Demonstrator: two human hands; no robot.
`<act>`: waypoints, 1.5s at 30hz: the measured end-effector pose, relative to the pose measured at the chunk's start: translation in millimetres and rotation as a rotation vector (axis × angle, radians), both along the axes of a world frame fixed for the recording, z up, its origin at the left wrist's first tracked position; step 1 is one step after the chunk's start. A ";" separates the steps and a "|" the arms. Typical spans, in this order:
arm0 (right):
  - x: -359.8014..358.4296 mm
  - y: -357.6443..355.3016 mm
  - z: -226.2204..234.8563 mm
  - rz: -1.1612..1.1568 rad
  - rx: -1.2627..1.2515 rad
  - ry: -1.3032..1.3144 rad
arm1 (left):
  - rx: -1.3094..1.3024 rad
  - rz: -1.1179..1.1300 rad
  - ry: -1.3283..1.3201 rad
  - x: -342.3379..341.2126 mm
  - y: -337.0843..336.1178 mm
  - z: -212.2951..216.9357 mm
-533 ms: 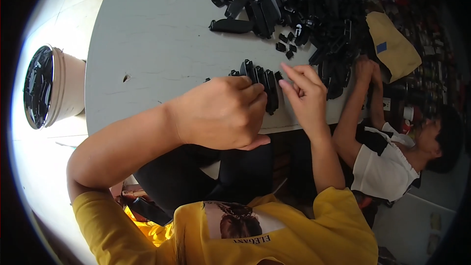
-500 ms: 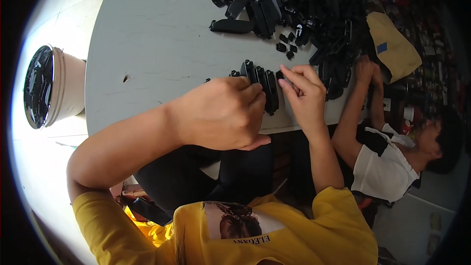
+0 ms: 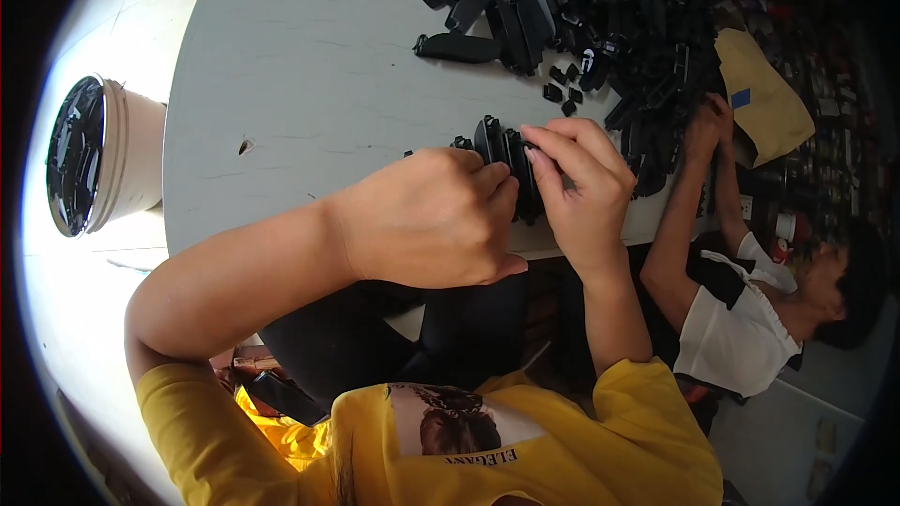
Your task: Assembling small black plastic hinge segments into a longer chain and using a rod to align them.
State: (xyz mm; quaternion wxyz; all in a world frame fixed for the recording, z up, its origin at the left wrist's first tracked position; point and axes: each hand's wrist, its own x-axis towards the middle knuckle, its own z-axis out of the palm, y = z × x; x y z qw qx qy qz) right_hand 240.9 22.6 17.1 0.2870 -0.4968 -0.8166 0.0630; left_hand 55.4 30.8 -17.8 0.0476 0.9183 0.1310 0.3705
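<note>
Several long, narrow black plastic parts [image 3: 487, 139] stand side by side in a row near the table's front edge. My left hand [image 3: 436, 217] is closed over the near side of this row, its fingers curled against the parts and largely hiding them. At the row's right end, my right hand [image 3: 591, 189] pinches a small black plastic piece [image 3: 531, 145] between thumb and fingertips. That piece is mostly covered by the fingers and meets the upper end of the rightmost part; whether it is seated there I cannot tell.
A large heap of black plastic parts [image 3: 637, 28] covers the far right of the grey table [image 3: 300, 84]. Small black pieces [image 3: 553, 93] lie at its near edge. A white bucket [image 3: 133, 150] of black parts stands left. A co-worker's hands [image 3: 708, 126] are at right, beside a tan packet [image 3: 764, 98].
My right hand has brought the small black piece left, up against the row's right end. My left hand keeps its hold. The whole view has shifted slightly.
</note>
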 end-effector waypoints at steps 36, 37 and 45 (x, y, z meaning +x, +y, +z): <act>59.9 41.9 -27.8 -0.342 -0.230 0.103 | -0.369 0.490 0.083 4.8 -65.3 11.4; 58.6 43.1 -26.6 -0.274 -0.260 0.146 | -0.395 0.482 0.079 7.6 -67.3 7.8; 17.8 11.2 -5.5 0.022 -0.199 0.398 | -0.255 0.503 0.084 19.0 -68.1 -5.3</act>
